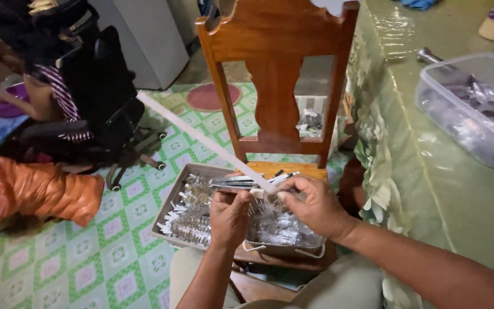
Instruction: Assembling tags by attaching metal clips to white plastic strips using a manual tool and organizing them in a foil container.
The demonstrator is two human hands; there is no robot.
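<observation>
At the far left a person in a striped top (58,94) sits on a black office chair (107,97), and nearer lies a crumpled orange bag (32,191) on the green-and-white patterned floor mat (87,269). Toward the middle, a long white strip (201,140) runs from upper left down to the hands, which work above a flat tray (170,200) of small clear packets (192,220) resting on the seat of a wooden chair (275,68). The left hand (230,217) is curled with its fingers closed near the strip's lower end; whether it pinches the strip or a packet I cannot tell, since the back of the hand hides the fingertips. The right hand (313,206) has thumb and forefinger pinched shut on the strip's near end. The strip looks light, thin and bendy, probably paper or tape, so it likely creases or tears if pulled hard and is best held flat near the end. At the right, a clear plastic tub (475,109) of dark pieces sits on the green-covered table (430,189)
</observation>
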